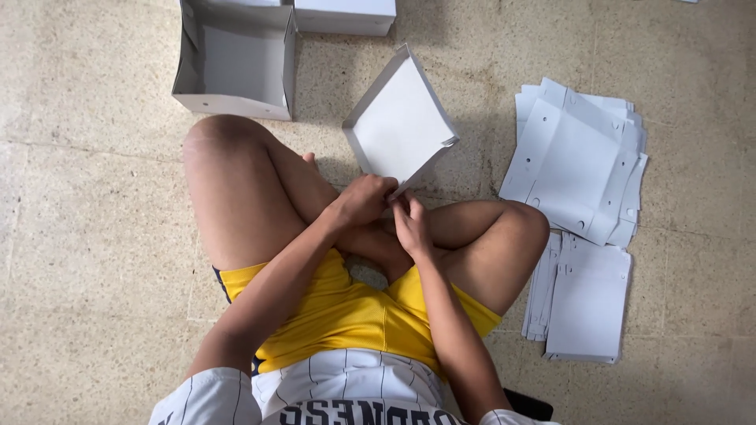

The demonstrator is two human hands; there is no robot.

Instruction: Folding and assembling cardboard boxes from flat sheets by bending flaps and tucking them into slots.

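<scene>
I sit cross-legged on the floor and hold a half-folded white cardboard box [402, 122] above my legs. My left hand [364, 198] grips its near corner from the left, fingers closed on the card. My right hand [411, 224] pinches the same corner from below. The box's far side walls stand up; its near flap is bent between my fingers.
An open, assembled white box [236, 59] lies on its side at the top left, with another white box [344, 16] behind it. Two stacks of flat white box blanks lie on the right: one upper [579, 157], one lower [587, 303]. The floor is speckled terrazzo.
</scene>
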